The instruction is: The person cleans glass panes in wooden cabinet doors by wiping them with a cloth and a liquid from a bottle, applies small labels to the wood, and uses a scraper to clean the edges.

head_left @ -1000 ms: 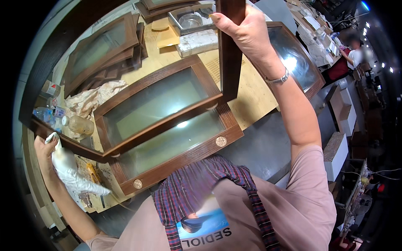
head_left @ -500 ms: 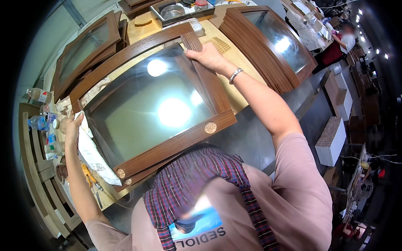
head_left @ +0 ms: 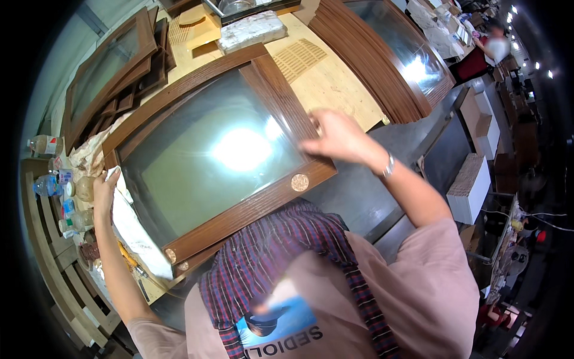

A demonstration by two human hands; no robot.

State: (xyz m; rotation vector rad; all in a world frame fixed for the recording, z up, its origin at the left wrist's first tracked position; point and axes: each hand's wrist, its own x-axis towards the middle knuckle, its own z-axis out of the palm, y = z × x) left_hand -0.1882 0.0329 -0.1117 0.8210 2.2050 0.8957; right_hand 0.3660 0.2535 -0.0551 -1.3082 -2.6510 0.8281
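Observation:
A brown wooden-framed glass door [head_left: 239, 215] lies before me, bright light glaring off its pane. Under its near left corner shows the edge of another wooden frame. My left hand [head_left: 104, 191] is closed at the door's left side, with a white cloth [head_left: 143, 242] at its fingertips; the cloth hangs along that side toward me. At the door's right edge is my right hand [head_left: 341, 137], its fingers bent and thumb against the wood. A round speckled disc [head_left: 299, 182] sits on the near right corner, and another [head_left: 170, 255] on the near left.
More framed glass doors lean in a pile [head_left: 110, 66] at far left; a tall stack of them [head_left: 371, 60] stands at far right. A white wrapped block [head_left: 252, 31] lies on the pale table [head_left: 341, 75] beyond. Bottles [head_left: 45, 145] line the left edge. Someone [head_left: 496, 48] stands far right.
My right hand has slid from the door's far right corner toward me along its right edge. The door's far side sits a little nearer. My left hand stays at the cloth.

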